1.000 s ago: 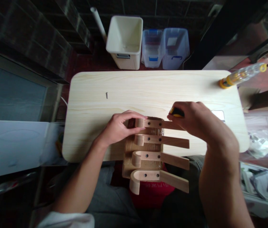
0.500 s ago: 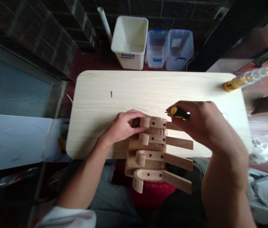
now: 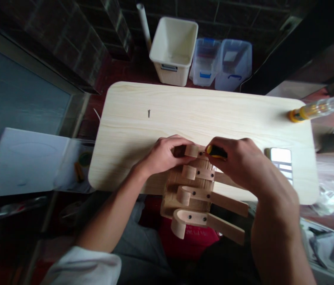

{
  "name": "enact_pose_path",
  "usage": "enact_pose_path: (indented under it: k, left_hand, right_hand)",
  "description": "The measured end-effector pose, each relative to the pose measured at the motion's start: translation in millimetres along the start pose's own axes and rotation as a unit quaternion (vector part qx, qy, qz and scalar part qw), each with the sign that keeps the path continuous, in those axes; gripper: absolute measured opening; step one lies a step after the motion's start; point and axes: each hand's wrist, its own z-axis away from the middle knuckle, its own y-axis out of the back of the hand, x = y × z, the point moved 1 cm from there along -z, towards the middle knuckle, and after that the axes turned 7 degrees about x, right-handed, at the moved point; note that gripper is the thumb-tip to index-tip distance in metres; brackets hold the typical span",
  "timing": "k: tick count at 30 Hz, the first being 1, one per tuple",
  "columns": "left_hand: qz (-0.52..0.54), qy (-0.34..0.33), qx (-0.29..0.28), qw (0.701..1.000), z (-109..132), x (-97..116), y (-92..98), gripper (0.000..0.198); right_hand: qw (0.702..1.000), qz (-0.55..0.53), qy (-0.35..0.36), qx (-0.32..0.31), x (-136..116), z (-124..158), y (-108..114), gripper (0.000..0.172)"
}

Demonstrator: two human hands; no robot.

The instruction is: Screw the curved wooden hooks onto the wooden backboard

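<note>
**Two hands now bunched up at the top hook**

Pale wooden table (image 3: pixel 184 114) is the same as before, though the view has drifted a bit. The wooden rack (image 3: pixel 196 194) with its four hooks sits at the near edge, far end on the table and the rest hanging over the lap. The left hand (image 3: pixel 163 156) is still curled round the curved end of the top hook (image 3: pixel 192 150), fingers pinched on it. The right hand (image 3: pixel 238 162) has slid left since half a second ago and is nearly touching the left one. It's closed tight on the screwdriver (image 3: pixel 216 151), whose yellow end is right by that hook. That move uncovered the phone (image 3: pixel 279 160). The loose screw (image 3: pixel 149 113) hasn't budged.
</note>
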Motion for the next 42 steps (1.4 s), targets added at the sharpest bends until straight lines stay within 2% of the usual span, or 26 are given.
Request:
enact_pose_path:
  k: [16, 24, 33, 42]
  left_hand:
    - [0.013, 0.003, 0.009, 1.0, 2, -5, -1.4, 0.034]
    - [0.019, -0.01, 0.004, 1.0, 1, -5, -0.5, 0.031]
    - [-0.002, -0.013, 0.005, 1.0, 2, -4, -0.5, 0.032]
    - [-0.017, -0.015, 0.015, 1.0, 2, -8, -2.5, 0.034]
  right_hand:
    - [1.0, -0.014, 0.018, -0.005, -8, -3, -12, 0.013]
    - [0.999, 0.026, 0.022, -0.005, -9, 6, -9, 0.016]
    - [0.998, 0.057, 0.033, 0.022, -8, 7, -4, 0.015]
    - [0.997, 0.053, 0.056, 0.0, -10, 5, -8, 0.015]
